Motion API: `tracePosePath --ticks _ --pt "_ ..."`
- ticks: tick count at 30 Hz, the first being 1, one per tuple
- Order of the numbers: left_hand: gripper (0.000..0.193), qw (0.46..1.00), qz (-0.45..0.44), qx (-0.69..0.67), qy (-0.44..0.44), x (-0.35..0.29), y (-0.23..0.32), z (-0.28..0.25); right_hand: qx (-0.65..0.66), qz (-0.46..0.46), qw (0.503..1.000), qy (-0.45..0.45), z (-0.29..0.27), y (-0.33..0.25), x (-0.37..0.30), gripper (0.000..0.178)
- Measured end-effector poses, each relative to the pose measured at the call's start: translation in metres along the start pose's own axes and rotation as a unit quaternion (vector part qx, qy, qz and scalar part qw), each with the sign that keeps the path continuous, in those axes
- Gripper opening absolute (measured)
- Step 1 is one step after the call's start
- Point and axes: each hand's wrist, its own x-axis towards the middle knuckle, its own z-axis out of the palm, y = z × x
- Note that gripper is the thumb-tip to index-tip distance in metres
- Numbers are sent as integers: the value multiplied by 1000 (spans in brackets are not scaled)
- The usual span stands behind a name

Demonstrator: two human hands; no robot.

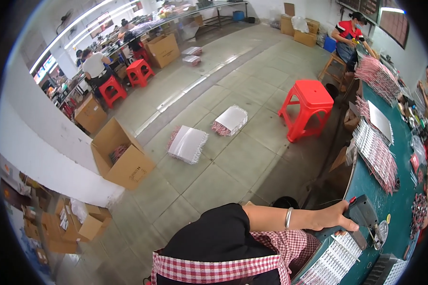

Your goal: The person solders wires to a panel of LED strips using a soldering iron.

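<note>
My left hand, with a silver bangle at the wrist, reaches out over the green worktable. Its fingers are closed on a dark grey pistol-shaped tool with a red part on it. The tool's lower end hangs just above a bundle of white strips with pinkish wires at the table's near edge. A shiny, clear round piece sits right beside the tool. My right hand does not show.
More bundles of wired strips line the worktable. A red stool stands on the floor, near two paper-covered bundles. An open cardboard box stands by the white pillar. A co-worker sits at the table's far end.
</note>
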Motion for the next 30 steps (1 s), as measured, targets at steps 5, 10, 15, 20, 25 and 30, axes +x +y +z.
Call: tracePosePath --ticks 5,10,15,20,25,30 --pt "30 999 29 -32 -8 -9 7 1 10 -69 997 -15 20 -21 26 22" --pt "32 997 56 -49 -15 -16 3 2 13 -138 990 -36 36 -38 52 23" --pt "36 997 45 -56 -19 -21 3 1 0 -184 981 -54 38 -47 67 25" --pt "36 996 40 -70 -27 -20 -2 0 -14 -209 975 -68 41 -51 71 26" --pt "34 997 22 -68 -3 -20 -2 2 -37 -228 969 -84 39 -47 76 28" --pt "31 997 23 -67 -26 -18 -2 -2 -60 -236 964 -109 37 -38 75 29"
